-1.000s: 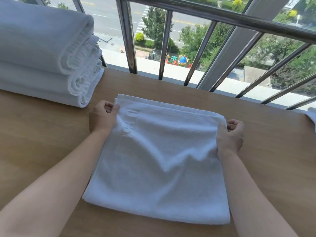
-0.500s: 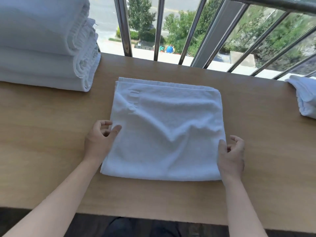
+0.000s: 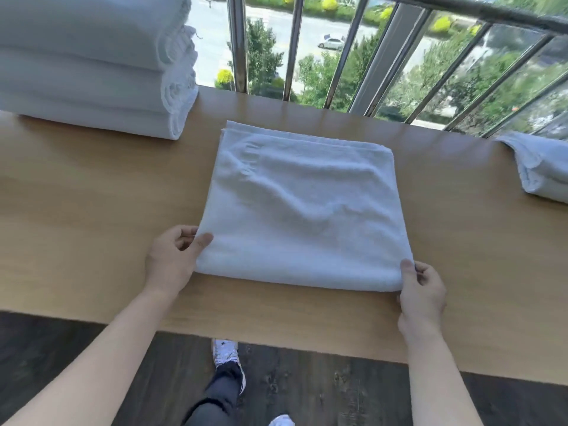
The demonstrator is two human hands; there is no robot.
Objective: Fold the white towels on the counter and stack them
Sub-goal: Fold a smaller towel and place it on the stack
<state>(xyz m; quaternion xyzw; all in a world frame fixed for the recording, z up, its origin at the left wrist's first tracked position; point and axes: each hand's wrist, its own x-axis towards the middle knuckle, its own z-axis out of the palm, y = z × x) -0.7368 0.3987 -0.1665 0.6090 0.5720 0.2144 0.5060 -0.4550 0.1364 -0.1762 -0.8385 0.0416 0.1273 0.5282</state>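
A white towel [image 3: 302, 207], folded into a rough square, lies flat in the middle of the wooden counter [image 3: 92, 216]. My left hand [image 3: 173, 259] pinches its near left corner, thumb on top. My right hand [image 3: 422, 290] pinches its near right corner the same way. A stack of folded white towels [image 3: 92, 66] stands at the far left of the counter. Another white towel [image 3: 544, 167], loosely bunched, lies at the right edge of the view.
Metal railing bars [image 3: 238, 41] run along the counter's far edge, with trees and a street far below. The counter's near edge is close to my body; my shoes and dark floorboards [image 3: 338, 392] show beneath it.
Both hands slid from the towel's far corners down its sides to its near corners and now grip them. The view tilted down, showing the floor.
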